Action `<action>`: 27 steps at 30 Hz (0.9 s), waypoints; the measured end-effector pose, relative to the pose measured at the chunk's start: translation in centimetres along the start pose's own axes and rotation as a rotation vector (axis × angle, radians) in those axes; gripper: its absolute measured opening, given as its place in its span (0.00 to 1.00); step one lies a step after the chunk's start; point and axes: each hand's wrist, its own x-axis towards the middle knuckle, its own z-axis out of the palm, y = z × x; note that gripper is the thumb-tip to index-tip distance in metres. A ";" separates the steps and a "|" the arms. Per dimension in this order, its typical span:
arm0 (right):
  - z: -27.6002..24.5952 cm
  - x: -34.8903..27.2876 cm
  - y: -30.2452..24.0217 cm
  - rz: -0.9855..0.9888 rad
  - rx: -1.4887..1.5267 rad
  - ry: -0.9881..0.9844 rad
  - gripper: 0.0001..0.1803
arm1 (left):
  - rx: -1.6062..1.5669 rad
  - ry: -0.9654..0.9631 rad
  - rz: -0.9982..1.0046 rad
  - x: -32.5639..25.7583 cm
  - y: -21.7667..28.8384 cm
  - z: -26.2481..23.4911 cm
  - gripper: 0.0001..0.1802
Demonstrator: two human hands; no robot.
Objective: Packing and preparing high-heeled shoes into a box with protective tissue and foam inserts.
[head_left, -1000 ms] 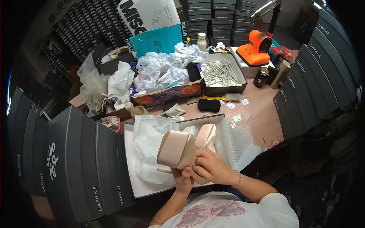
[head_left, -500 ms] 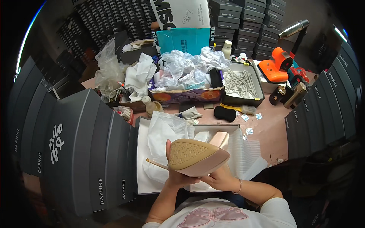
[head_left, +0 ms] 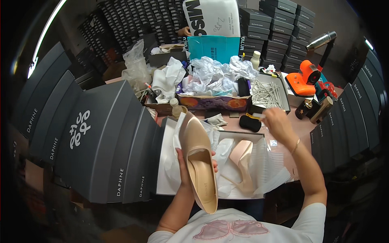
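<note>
My left hand [head_left: 184, 170] is closed round the middle of a beige satin high-heeled pump [head_left: 195, 139]. The shoe is upright, toe pointing away, its insole showing; its heel is hidden. My right hand [head_left: 279, 126] is stretched out to the far right, fingers bent together at the bristle end of a yellow-handled brush [head_left: 254, 116], covering most of it. A black sponge [head_left: 250, 123] lies beside the brush. Below, a second pump [head_left: 242, 164] rests on its side in an open shoebox [head_left: 168, 139] with white tissue paper [head_left: 223, 152] and foam wrap [head_left: 269, 166].
Grey shoeboxes [head_left: 105, 141] stand close on my left, more [head_left: 344, 117] on my right. Behind are a carton [head_left: 214, 102] of crumpled paper, a box of white sticks [head_left: 267, 93], a bottle [head_left: 176, 108] and an orange device [head_left: 302, 79]. Another person's hand [head_left: 184, 31] shows at the back.
The pump has turned from sole-up to insole-up in my left hand. My right hand has let go of it and moved far right to the brush. The view has shifted slightly.
</note>
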 end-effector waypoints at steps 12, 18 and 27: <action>3.3 -3.6 -16.1 -0.408 0.135 -0.115 0.05 | -0.053 0.329 -0.066 -2.7 -7.1 -0.1 0.45; 6.4 -6.9 -17.5 -0.268 0.389 0.031 0.04 | -0.018 0.406 -0.016 -4.8 -8.9 -0.8 0.44; 7.3 -9.7 -17.4 -0.282 0.325 0.097 0.03 | -0.058 0.403 -0.134 -5.7 -9.6 -1.3 0.43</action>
